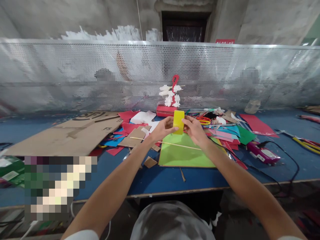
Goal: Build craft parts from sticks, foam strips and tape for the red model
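Between both hands a small yellow rectangular piece, like folded paper or card, is held upright above the table. My left hand pinches its left edge, thumb across the lower front. On its other side, my right hand grips the right edge with thumb and fingers. Beneath them lies a lime-green sheet, crossed by a thin wooden stick. Just behind stands a red loop-topped piece with white fluffy bits attached, near a red box-like base.
A large cardboard sheet covers the left of the blue table. Coloured paper scraps lie around the middle. At the right are a purple corded device, a red sheet and yellow-handled tools. A perforated metal panel rises behind.
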Demonstrator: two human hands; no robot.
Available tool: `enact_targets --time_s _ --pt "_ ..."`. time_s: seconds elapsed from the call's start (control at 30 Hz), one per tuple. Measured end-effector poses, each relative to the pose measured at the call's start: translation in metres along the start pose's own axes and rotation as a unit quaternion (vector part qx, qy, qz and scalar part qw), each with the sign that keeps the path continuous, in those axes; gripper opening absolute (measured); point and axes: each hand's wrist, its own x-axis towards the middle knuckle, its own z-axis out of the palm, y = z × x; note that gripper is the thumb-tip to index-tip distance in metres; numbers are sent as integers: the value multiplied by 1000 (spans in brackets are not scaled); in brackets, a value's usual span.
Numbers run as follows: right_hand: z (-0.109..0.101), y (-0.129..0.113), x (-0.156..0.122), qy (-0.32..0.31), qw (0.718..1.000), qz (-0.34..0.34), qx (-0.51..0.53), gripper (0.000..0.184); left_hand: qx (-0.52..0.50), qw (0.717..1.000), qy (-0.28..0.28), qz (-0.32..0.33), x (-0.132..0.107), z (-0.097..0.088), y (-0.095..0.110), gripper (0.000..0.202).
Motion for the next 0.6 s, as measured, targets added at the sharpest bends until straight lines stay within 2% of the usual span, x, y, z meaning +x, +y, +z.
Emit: enact_targets --time_s 0.13,0.4,0.6 --pt "-2 -2 2 30 999 -1 17 29 18 1000 -12 11 -1 2 -3 56" --pt "-8 1 1 -31 996 11 -77 35 52 994 92 15 -2 10 2 47" --pt "-8 -1 1 -43 996 14 -75 39 42 993 110 6 -1 11 3 50"
